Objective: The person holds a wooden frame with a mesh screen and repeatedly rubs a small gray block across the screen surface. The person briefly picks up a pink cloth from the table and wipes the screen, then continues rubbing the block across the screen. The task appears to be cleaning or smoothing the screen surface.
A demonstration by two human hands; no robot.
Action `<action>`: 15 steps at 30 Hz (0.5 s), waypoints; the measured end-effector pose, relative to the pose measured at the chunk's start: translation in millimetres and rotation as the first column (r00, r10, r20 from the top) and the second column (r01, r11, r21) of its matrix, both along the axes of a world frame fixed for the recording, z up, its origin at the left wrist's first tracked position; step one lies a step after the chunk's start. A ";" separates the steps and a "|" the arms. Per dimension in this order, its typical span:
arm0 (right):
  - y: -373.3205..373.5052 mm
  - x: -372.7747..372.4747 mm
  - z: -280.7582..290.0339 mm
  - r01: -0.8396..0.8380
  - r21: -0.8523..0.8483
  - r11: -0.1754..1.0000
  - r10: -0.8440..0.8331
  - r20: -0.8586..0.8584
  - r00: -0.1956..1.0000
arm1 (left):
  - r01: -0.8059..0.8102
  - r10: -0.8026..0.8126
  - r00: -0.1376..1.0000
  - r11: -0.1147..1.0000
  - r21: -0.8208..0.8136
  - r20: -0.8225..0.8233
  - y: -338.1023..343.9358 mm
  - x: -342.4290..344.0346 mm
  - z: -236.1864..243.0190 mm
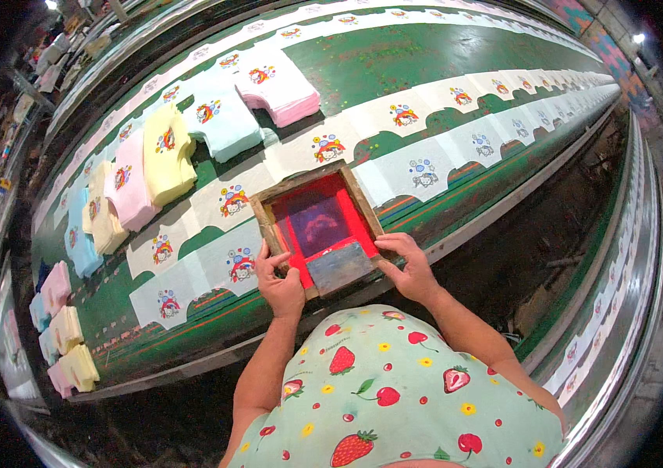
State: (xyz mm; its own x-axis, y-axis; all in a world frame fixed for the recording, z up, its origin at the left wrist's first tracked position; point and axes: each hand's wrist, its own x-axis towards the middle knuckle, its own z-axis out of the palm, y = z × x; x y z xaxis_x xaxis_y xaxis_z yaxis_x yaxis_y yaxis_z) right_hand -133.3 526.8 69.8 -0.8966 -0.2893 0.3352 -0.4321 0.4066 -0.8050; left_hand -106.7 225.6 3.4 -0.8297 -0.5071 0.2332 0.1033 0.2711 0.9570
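Both my hands grip a wooden-framed printing screen (320,209) with red ink around a darker mesh centre and a grey band along its near end. My left hand (280,278) holds the left side near the lower corner; my right hand (405,264) holds the right lower corner. The screen lies over a row of pale garment panels (413,171) on a long green table (425,51). Panels to the left bear rainbow cartoon prints (235,200); those to the right of the screen in the near row show only blue-grey prints. The area under the screen is hidden.
Stacks of folded pink, blue and yellow printed pieces (168,156) sit at the upper left of the table, with smaller piles (74,366) at the left end. More panel rows run along the far side. A second long table (598,327) runs beyond a dark gap on my right.
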 end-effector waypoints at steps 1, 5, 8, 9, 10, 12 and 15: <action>11.9 -4.9 0.4 -0.010 -0.008 1.000 0.010 -0.001 1.000 | 0.002 -0.002 1.000 1.000 -0.001 -0.011 9.9 -4.1 -1.4; 47.4 -19.5 -1.6 -0.076 0.005 0.997 0.076 0.002 0.997 | -0.031 0.022 0.996 0.994 0.102 0.092 33.4 -10.0 -5.9; 60.2 -25.2 -2.8 -0.124 -0.033 0.992 0.125 0.014 0.992 | -0.052 0.039 0.994 0.990 0.133 0.099 39.4 -12.7 -8.6; 62.9 -26.7 -3.0 -0.134 -0.034 0.990 0.135 0.013 0.991 | -0.055 0.035 0.993 0.983 0.173 0.116 40.4 -13.2 -9.4; 64.5 -27.9 -2.9 -0.145 -0.036 0.989 0.145 0.013 0.989 | -0.054 0.033 0.993 0.983 0.176 0.116 39.8 -12.7 -9.5; 65.8 -29.9 -1.4 -0.155 -0.033 0.987 0.156 0.007 0.988 | -0.055 0.028 0.990 0.980 0.194 0.139 38.7 -12.1 -10.3; 64.2 -31.5 3.6 -0.149 0.010 0.989 0.149 -0.023 0.989 | -0.054 0.020 0.988 0.974 0.218 0.155 36.8 -12.4 -13.3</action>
State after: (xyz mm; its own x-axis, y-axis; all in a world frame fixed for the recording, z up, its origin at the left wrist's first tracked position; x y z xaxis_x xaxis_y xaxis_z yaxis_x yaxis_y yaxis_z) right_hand -164.8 590.9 73.4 -0.8350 -0.4219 0.3533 -0.5076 0.3426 -0.7906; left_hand -119.1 262.3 -9.9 -0.8263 -0.5630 -0.0147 -0.0529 0.0516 0.9973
